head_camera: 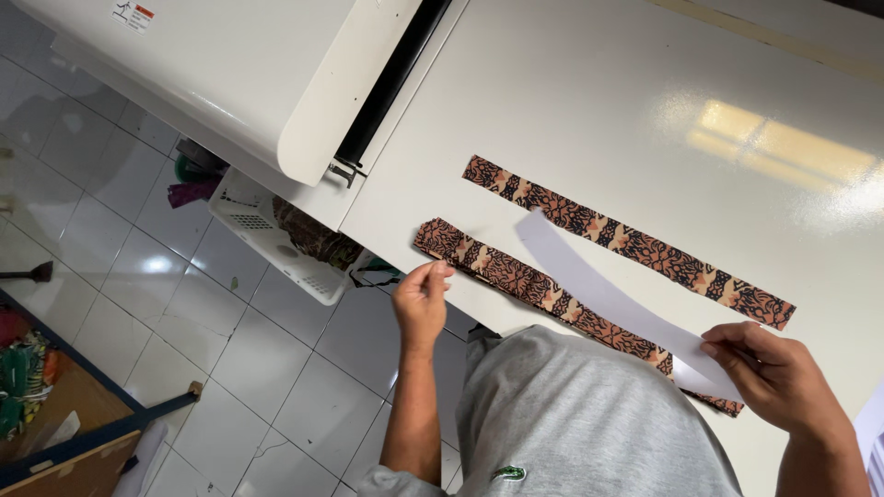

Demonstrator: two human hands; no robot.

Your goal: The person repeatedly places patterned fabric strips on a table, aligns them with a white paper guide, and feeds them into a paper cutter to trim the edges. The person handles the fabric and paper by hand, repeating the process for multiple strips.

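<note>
Near strip: the batik fabric strip [543, 293] lay along the table's [571, 101] near edge, limp and light.
Left hand [421, 299]: you pinched its end.
Right hand [773, 373]: you gripped the flimsy white paper strip [608, 299] at its end.

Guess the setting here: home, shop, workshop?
Probably a small garment or textile workshop. Patterned fabric strips lie on a white worktable beside a large white machine, and a white basket of cloth scraps sits on the tiled floor.

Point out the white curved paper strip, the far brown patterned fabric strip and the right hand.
white curved paper strip [599, 290]: head view, middle.
far brown patterned fabric strip [635, 244]: head view, middle.
right hand [769, 373]: head view, back of hand.
</note>
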